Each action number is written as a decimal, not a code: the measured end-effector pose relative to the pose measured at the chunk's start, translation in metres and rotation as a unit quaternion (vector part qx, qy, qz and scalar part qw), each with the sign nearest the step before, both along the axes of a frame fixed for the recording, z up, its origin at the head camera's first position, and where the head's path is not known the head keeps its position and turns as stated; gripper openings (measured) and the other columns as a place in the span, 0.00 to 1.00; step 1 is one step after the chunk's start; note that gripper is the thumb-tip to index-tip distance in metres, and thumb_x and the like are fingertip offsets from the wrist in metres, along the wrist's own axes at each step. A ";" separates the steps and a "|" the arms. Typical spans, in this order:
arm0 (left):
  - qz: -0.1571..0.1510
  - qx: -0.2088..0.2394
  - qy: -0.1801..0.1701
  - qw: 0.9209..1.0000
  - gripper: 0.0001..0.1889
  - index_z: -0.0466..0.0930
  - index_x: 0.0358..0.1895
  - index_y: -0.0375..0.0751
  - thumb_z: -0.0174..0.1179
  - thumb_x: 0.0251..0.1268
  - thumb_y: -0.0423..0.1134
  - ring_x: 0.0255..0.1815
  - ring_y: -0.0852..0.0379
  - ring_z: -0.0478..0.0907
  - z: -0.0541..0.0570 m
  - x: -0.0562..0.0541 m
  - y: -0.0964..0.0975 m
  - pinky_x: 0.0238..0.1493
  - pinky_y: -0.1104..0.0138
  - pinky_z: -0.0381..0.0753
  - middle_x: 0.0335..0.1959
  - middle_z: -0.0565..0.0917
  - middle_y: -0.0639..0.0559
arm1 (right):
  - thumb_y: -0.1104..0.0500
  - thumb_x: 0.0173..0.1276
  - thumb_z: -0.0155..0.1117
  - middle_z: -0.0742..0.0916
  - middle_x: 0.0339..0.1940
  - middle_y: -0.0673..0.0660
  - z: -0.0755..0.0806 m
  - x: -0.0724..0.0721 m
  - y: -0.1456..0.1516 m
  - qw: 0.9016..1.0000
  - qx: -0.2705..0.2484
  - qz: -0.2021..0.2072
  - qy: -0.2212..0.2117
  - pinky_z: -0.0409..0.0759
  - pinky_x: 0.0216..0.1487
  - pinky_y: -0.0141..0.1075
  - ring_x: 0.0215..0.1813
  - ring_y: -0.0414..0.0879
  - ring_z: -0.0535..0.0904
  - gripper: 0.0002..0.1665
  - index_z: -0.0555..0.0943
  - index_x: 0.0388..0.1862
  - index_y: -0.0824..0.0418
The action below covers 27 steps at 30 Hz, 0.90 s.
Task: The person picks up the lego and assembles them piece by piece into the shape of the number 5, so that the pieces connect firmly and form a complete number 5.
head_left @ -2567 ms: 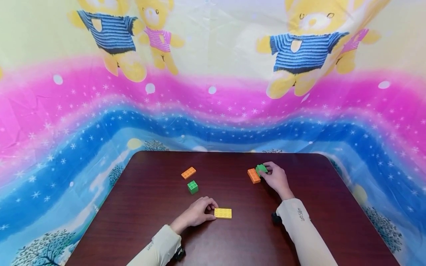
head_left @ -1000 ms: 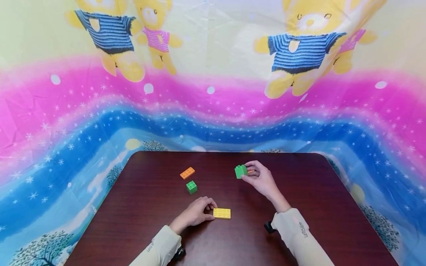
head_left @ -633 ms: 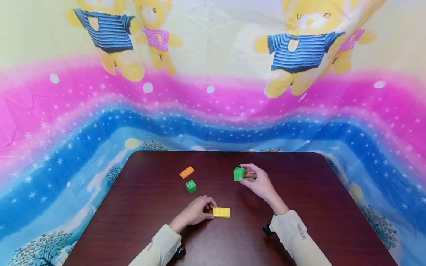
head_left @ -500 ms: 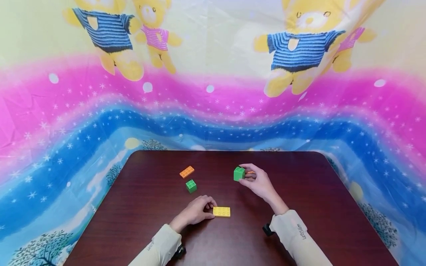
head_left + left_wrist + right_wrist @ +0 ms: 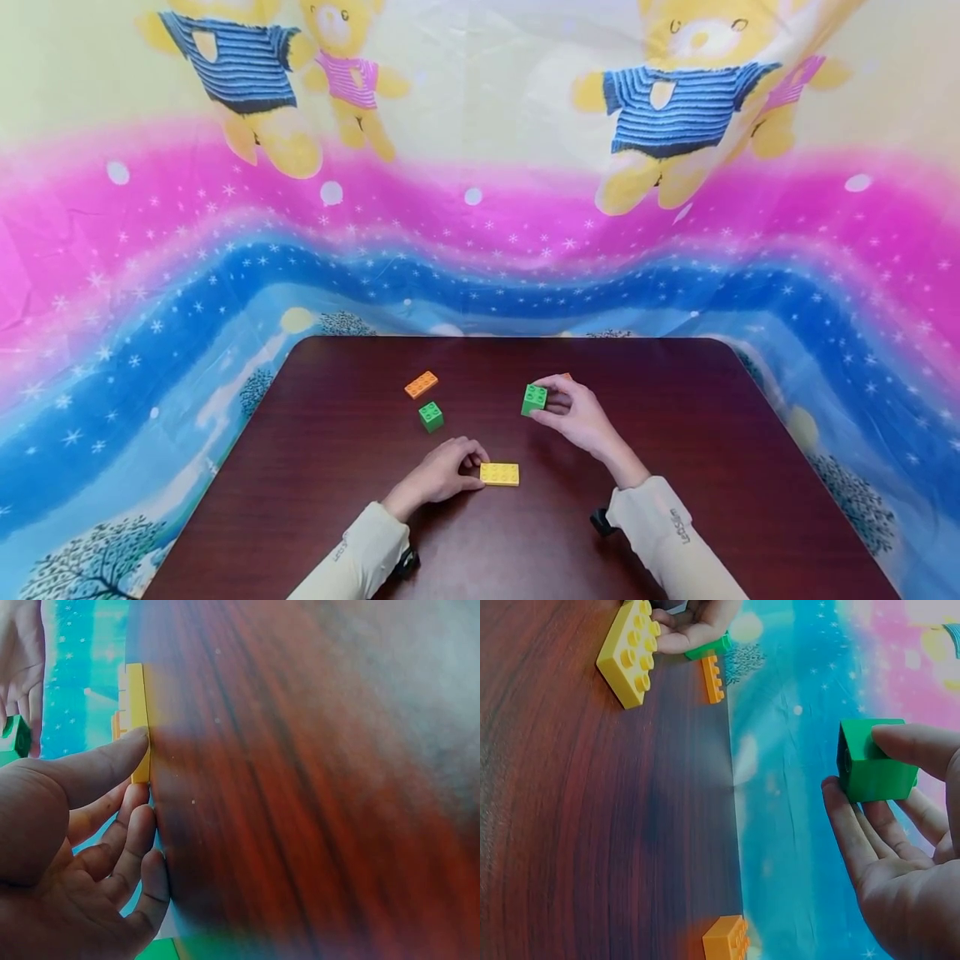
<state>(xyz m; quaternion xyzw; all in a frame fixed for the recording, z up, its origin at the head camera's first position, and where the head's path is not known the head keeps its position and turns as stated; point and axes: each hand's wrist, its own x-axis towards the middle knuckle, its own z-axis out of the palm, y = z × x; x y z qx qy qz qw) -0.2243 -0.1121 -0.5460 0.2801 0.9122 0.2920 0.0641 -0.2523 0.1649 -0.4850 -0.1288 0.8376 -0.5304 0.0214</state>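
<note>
My left hand (image 5: 438, 473) pinches the left end of a flat yellow building brick (image 5: 499, 474) lying on the table, studs up. In the left wrist view the thumb (image 5: 112, 765) lies along the brick's near side. Held between thumb and fingers of my right hand (image 5: 585, 421) is a green two-by-two brick (image 5: 535, 400), raised off the table, beyond and to the right of the yellow one. The right wrist view shows this green brick (image 5: 877, 776) with its hollow underside partly visible and its studs mostly hidden.
Another green brick (image 5: 431, 417) stands left of centre, with a flat orange brick (image 5: 422, 384) just beyond it. A second orange brick (image 5: 567, 377) is mostly hidden behind the right hand. The brown table (image 5: 300, 467) ends at a printed curtain (image 5: 480, 275).
My right hand has lifted the green brick from beside the right orange brick and carried it left, then slightly nearer, turning its studs upward. The left hand stays at the yellow brick.
</note>
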 end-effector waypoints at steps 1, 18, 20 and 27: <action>0.000 -0.001 0.000 1.000 0.13 0.84 0.44 0.47 0.77 0.59 0.39 0.42 0.59 0.78 0.000 0.000 0.000 0.47 0.68 0.77 0.37 0.81 0.57 | 0.63 0.66 0.75 0.85 0.58 0.61 0.000 0.001 -0.001 1.000 -0.001 0.003 -0.003 0.86 0.56 0.44 0.58 0.56 0.86 0.27 0.80 0.64 0.56; 0.001 0.005 0.000 1.000 0.13 0.83 0.44 0.46 0.77 0.59 0.39 0.42 0.58 0.77 0.001 0.001 0.000 0.46 0.67 0.77 0.38 0.81 0.56 | 0.60 0.63 0.79 0.88 0.51 0.54 -0.003 0.016 -0.010 0.999 0.036 0.035 -0.004 0.87 0.54 0.44 0.50 0.49 0.87 0.24 0.83 0.58 0.51; 0.002 0.005 -0.001 1.000 0.13 0.83 0.44 0.47 0.77 0.59 0.39 0.42 0.58 0.77 0.000 0.001 0.001 0.47 0.67 0.77 0.38 0.81 0.56 | 0.60 0.63 0.78 0.88 0.51 0.55 -0.004 0.018 -0.011 0.998 0.036 0.046 -0.003 0.87 0.53 0.44 0.51 0.50 0.87 0.24 0.83 0.58 0.52; 0.004 0.006 -0.004 1.000 0.13 0.83 0.44 0.47 0.77 0.59 0.39 0.43 0.58 0.77 0.000 0.001 0.001 0.47 0.67 0.77 0.39 0.81 0.56 | 0.63 0.63 0.78 0.87 0.51 0.58 -0.005 0.024 -0.017 0.997 0.036 0.074 -0.009 0.88 0.51 0.41 0.50 0.52 0.88 0.24 0.82 0.57 0.53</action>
